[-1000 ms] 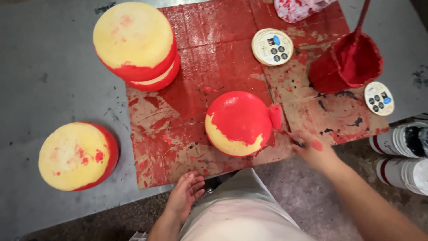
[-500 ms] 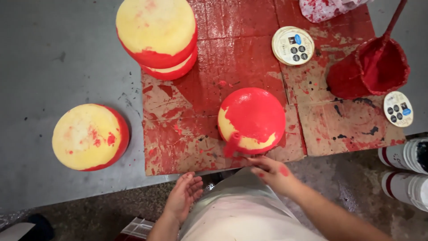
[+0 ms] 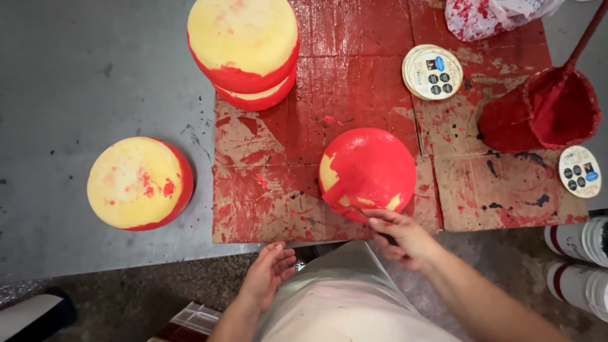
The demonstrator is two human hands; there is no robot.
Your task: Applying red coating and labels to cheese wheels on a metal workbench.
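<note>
A round cheese wheel (image 3: 367, 170), mostly coated red with yellow patches low on its side, sits on red-stained cardboard (image 3: 266, 190). My right hand (image 3: 400, 237) is at its near edge, closed on a dark brush handle whose tip touches the wheel's lower side. My left hand (image 3: 269, 272) rests at the table's front edge with fingers loosely spread, holding nothing.
A stack of two yellow-topped wheels (image 3: 244, 47) stands at the back. Another yellow-topped wheel (image 3: 139, 182) sits on the grey table at left. A red paint bucket (image 3: 557, 111), two round labels (image 3: 432, 71) (image 3: 579, 171) and a stained bag (image 3: 487, 16) lie at right.
My right hand moved from the wheel's right side around to its near side with the brush. More of the wheel is red. The view shifted right and closer.
</note>
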